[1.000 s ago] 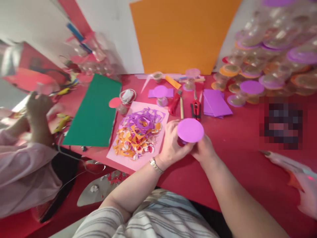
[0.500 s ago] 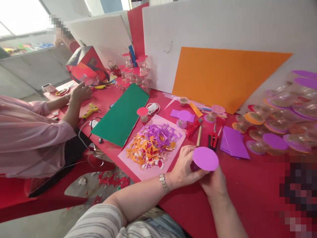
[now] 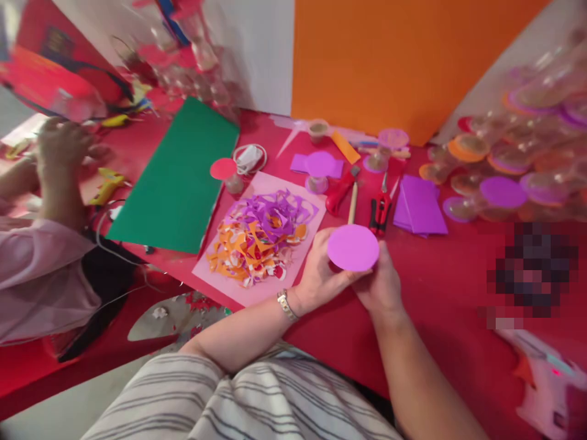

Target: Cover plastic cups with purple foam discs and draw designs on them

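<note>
Both my hands are together over the red table (image 3: 440, 305), holding a piece topped with a round purple disc (image 3: 353, 247). My left hand (image 3: 318, 272) is closed around its left side, the thumb beneath the disc's near edge. On the right side, my right hand (image 3: 380, 284) grips from below, its fingers largely hidden. The disc covers whatever lies under it. Just beyond are a wooden-handled tool (image 3: 353, 205), red-handled pliers (image 3: 380, 211) and a red tool (image 3: 339, 192). Purple foam sheets (image 3: 424, 205) lie to the right of these.
Orange and purple scraps (image 3: 261, 238) are heaped on a pink sheet (image 3: 238, 293), beside a green board (image 3: 178, 183). Clear cups with coloured discs (image 3: 504, 192) are stacked at right. A glue gun (image 3: 550, 385) lies lower right. At left, a co-worker's hand (image 3: 68, 153) is near a yellow glue gun (image 3: 107, 186).
The view has tilted downward, so the table's things appear higher and the glue gun at lower right shows. Both my hands keep their hold on the purple-topped piece.
</note>
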Available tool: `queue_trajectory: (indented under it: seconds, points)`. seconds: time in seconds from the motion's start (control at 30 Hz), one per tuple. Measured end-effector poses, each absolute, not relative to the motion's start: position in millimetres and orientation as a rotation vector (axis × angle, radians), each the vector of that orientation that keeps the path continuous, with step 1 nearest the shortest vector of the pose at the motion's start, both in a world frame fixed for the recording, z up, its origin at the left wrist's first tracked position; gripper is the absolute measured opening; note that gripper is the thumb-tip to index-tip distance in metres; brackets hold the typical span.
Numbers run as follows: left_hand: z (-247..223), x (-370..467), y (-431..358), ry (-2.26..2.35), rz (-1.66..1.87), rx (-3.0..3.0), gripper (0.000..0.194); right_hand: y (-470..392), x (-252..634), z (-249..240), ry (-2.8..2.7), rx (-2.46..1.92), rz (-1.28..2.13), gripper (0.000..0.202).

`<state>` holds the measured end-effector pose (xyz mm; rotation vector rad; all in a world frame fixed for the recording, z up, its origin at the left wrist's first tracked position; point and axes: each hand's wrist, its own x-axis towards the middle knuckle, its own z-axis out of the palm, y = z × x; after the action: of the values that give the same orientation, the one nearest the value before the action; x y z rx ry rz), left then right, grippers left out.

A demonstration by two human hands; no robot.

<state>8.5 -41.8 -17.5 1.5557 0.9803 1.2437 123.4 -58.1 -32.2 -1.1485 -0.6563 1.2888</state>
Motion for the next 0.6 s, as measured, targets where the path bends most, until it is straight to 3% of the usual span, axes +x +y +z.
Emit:
queue_trajectory:
  seconds: [0.3, 0.6]
  points:
    - [-5.0, 11.1, -33.9, 0.921, 1.156, 1.245, 0.072, -54.9, 117.3, -5.8, -0.462, -1.070, 1.312, 0.036]
    - [-10.8, 10.7, -29.6, 0.930, 1.146, 1.277, 0.063, -51.8, 118.2, -11.1, -0.394, -1.076, 1.307, 0.036]
